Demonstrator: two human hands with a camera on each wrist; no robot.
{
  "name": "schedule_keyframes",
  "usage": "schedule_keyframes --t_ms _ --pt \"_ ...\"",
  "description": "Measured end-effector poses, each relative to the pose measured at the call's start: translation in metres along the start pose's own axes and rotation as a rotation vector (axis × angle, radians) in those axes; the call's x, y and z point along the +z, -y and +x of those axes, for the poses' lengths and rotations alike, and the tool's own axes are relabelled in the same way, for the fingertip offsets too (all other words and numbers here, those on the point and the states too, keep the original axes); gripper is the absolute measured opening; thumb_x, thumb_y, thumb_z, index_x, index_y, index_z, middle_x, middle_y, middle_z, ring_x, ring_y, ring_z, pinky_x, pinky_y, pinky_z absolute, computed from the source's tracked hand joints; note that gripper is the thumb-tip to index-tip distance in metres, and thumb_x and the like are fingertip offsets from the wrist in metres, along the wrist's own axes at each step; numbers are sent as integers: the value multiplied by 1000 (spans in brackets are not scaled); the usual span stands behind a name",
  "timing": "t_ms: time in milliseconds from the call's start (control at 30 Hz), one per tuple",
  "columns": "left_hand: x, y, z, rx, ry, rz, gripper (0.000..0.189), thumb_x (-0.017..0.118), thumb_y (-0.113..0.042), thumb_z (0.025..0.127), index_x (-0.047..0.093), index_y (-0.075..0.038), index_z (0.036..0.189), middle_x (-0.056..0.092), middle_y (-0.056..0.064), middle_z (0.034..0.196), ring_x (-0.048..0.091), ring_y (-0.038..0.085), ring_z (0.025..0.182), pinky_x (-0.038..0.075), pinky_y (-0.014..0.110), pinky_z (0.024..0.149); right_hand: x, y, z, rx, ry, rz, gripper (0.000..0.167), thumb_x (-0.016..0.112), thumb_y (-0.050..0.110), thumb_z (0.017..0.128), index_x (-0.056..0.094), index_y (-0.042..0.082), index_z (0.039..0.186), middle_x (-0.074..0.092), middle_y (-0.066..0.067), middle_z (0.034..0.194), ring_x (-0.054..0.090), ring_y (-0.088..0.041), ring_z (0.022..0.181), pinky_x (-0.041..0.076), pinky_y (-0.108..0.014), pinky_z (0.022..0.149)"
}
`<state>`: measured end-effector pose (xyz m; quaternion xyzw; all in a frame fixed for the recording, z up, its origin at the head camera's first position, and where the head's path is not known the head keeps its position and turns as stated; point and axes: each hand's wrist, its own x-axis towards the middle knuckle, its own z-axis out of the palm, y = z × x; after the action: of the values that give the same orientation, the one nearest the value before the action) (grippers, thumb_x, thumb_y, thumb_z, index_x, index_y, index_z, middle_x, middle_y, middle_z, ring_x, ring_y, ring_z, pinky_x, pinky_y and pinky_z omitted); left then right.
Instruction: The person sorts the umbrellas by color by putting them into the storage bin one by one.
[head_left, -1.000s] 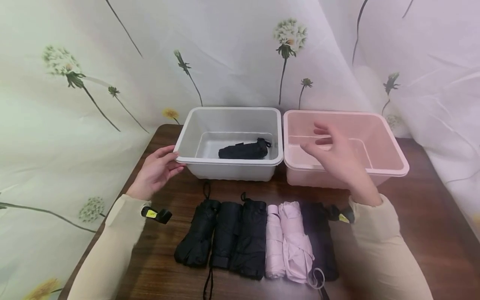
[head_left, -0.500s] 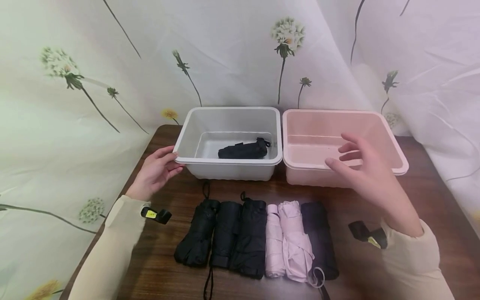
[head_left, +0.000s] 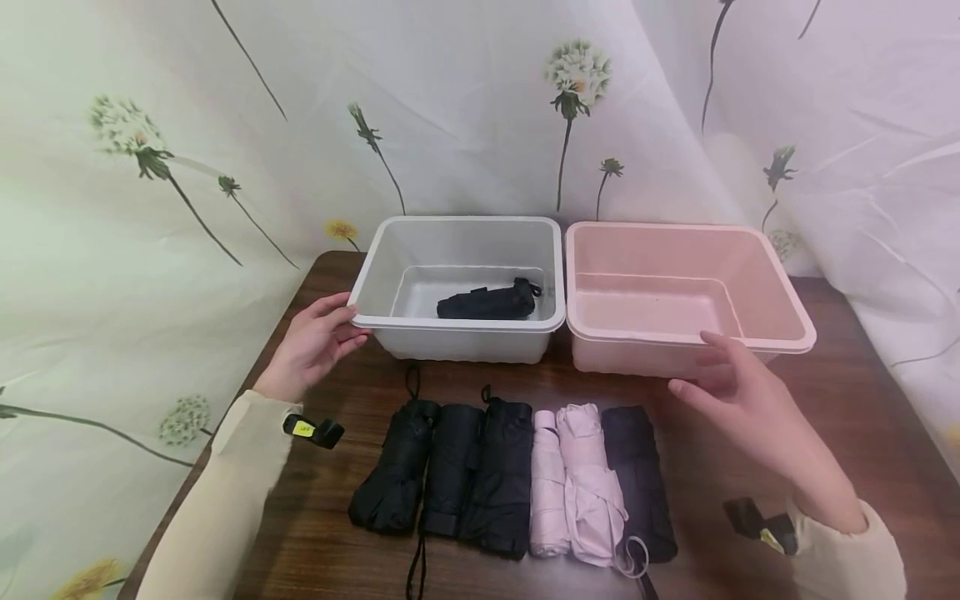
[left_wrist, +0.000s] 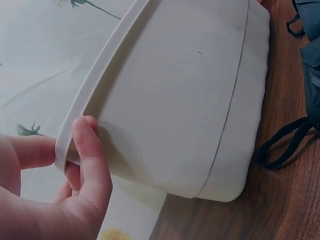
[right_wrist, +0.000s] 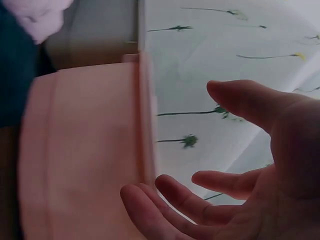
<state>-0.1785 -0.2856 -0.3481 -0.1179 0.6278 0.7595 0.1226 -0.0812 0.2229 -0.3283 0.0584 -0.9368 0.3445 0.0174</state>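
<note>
My left hand (head_left: 311, 346) grips the near left corner of the white plastic bin (head_left: 465, 343). In the left wrist view, thumb and fingers (left_wrist: 92, 160) pinch the bin's rim from both sides. A black folded umbrella (head_left: 487, 302) lies on the floor of that bin. My right hand (head_left: 757, 412), holding nothing, hangs with parted fingers in front of the pink plastic bin (head_left: 637, 357), fingertips overlapping its front rim in the head view. Nearest to it in the row is a dark folded umbrella (head_left: 641, 483). Beside that lie a pale pink umbrella (head_left: 592, 492) and a slimmer pink one (head_left: 550, 492).
Three more black folded umbrellas, among them the leftmost one (head_left: 393, 471), complete the row on the brown wooden table (head_left: 300, 517). Wrist loops stick out at either end of the row. Behind both bins hangs a white cloth (head_left: 465, 108) printed with dandelions.
My right hand has moved from over the pink bin's inside, right and toward me, to in front of its rim. The left hand keeps its grip on the white bin.
</note>
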Motion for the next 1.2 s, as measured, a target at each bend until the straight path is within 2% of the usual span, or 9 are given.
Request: schedule_keyframes --t_ms 233,400,633,1000,1200 --pt "1 -1 -2 -5 -5 -3 56 63 -20 94 35 -12 142 53 4 121 68 10 81 58 23 79 26 -15 -10 10 85 -1 78 68 38 90 31 -2 145 56 -27 124 64 -37 101 49 -54 86" --pt "1 0 0 -5 -7 -4 55 62 -20 95 35 -11 142 54 4 120 69 11 80 59 25 80 43 -20 -16 23 131 -3 82 71 39 87 31 -6 143 55 -27 122 61 -38 103 50 -54 87" --pt "0 1 2 -3 -7 3 55 61 -20 95 35 -12 142 51 6 123 69 11 81 59 25 80 62 -23 -26 49 179 -32 90 72 45 84 29 -5 144 52 -31 126 54 -45 116 45 -59 94" --pt "0 1 1 0 -7 1 54 61 -19 96 35 -11 142 52 6 123 69 11 80 59 24 78 80 -19 -39 58 239 -58 98 72 52 82 25 -5 146 49 -32 129 57 -43 114 49 -57 93" --pt "1 0 0 3 -9 14 56 61 -20 95 34 -11 144 54 4 120 69 11 81 59 23 78 87 -18 -40 105 288 -117 104 70 57 80 20 -3 148 41 -41 132 53 -51 114 47 -62 92"
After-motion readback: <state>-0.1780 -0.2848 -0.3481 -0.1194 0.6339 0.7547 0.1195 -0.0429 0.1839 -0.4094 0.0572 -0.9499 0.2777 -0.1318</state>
